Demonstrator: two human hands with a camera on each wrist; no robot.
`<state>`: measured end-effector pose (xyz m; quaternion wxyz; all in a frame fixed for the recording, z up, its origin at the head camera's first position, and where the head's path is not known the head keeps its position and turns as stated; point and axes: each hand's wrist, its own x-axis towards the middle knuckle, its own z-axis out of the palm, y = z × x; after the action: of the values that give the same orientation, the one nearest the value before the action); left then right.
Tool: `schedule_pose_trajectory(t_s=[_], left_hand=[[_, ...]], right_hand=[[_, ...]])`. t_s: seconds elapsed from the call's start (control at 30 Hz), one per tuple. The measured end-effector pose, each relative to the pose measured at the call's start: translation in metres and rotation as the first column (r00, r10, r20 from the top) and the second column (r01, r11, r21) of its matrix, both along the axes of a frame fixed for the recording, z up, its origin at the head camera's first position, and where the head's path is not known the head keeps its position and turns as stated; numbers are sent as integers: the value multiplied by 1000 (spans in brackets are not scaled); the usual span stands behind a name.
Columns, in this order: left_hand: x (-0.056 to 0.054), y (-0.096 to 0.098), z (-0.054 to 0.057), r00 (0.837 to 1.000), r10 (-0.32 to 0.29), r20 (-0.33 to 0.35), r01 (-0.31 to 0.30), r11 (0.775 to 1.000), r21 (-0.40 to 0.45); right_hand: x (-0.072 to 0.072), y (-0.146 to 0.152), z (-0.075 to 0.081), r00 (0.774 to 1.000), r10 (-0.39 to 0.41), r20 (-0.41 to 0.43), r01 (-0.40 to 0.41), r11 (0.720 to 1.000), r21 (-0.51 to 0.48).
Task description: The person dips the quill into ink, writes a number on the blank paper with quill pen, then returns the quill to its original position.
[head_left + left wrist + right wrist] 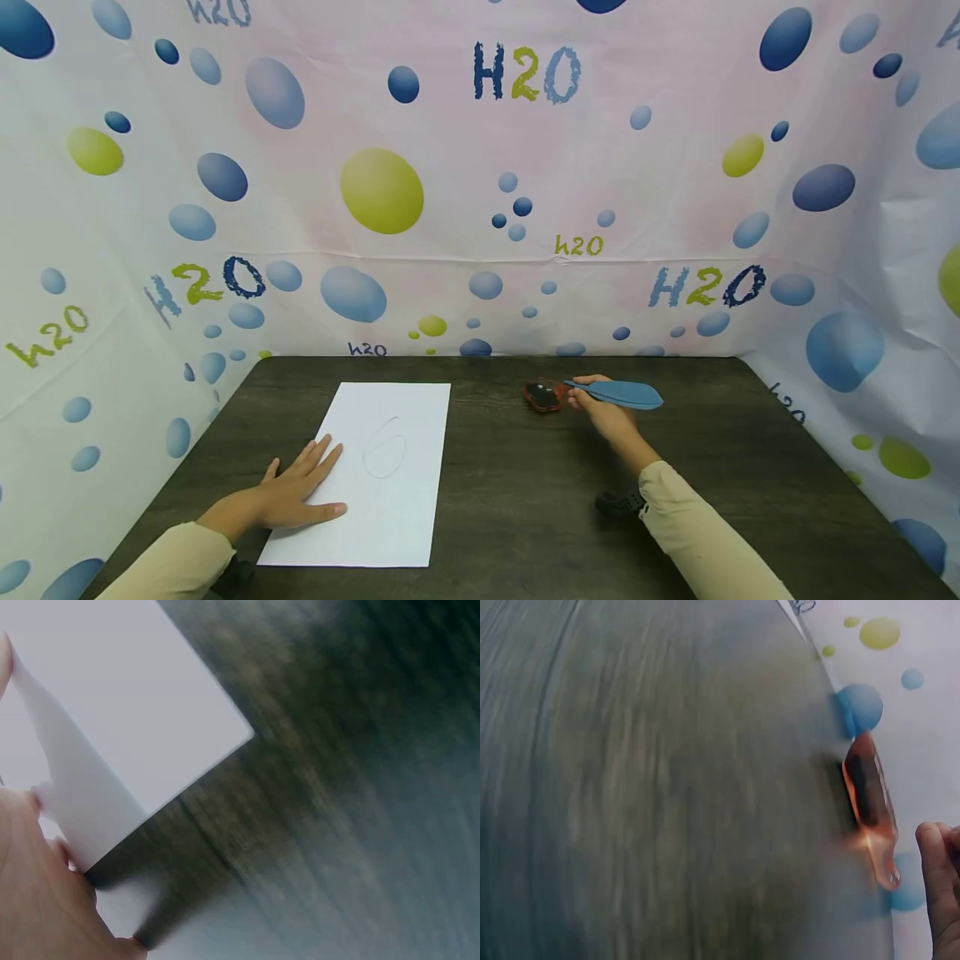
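Note:
My left hand (pixel 292 492) lies with spread fingers on the left side of a white sheet of paper (pixel 408 525). A thin looped line like a 6 is drawn on the sheet. In the left wrist view, a corner of the paper (pixel 172 712) shows beside the hand (pixel 37 877). My right hand (pixel 600 412) pinches the thin shaft of a blue feather-shaped quill (pixel 630 395). Its narrow end points left, close over a small reddish translucent piece with a dark shiny middle (pixel 543 397). The right wrist view shows only fingertips (pixel 941 881) near that piece (pixel 871 795).
A dark wood-patterned table (pixel 510 517) is under everything. White cloth (pixel 465 125) printed with bubbles and H2O lettering stands along its back and sides. A black strap (pixel 621 503) hangs under the right wrist.

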<state>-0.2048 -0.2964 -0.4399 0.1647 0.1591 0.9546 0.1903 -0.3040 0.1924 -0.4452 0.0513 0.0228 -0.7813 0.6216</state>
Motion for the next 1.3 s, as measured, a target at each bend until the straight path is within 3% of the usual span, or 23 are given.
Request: schedule_pose_trajectory(t_s=[0.13,0.2,0.33,0.5,0.67,0.8,0.87,1.03,1.17,1.23,1.3], left_hand=[[0,0,1,1000,8,5,-8,1000,-24],[-1,0,1,1000,8,10,-8,1000,-29],[-1,0,0,1000,13,19,-12,999,-41],[0,1,2,1000,13,19,-13,999,-36],[1,3,7,1000,15,17,-14,999,-30],[1,3,6,1000,15,10,-14,999,-37],[0,2,5,1000,15,6,-15,999,-39],[0,1,5,1000,15,6,-15,999,-35],[-1,1,4,1000,18,13,-18,999,-38],[-1,0,3,1000,18,13,-18,999,-42],[-1,0,2,1000,17,12,-17,999,-47]], right_hand=[[1,9,-5,999,12,-48,-12,1000,-9],[0,12,-8,993,29,-113,-35,998,-54],[0,16,-13,959,59,-277,-81,994,-70],[3,16,-15,928,27,-370,13,995,104],[7,12,-9,915,12,-402,103,959,263],[7,10,-5,917,-11,-398,164,921,354],[5,10,-5,924,-20,-383,172,915,365],[0,15,-7,945,-49,-322,136,958,252],[-3,17,-7,973,-44,-229,46,999,2],[-3,18,-5,985,-16,-170,-12,986,-166],[-2,19,-2,993,15,-113,-51,945,-324]])
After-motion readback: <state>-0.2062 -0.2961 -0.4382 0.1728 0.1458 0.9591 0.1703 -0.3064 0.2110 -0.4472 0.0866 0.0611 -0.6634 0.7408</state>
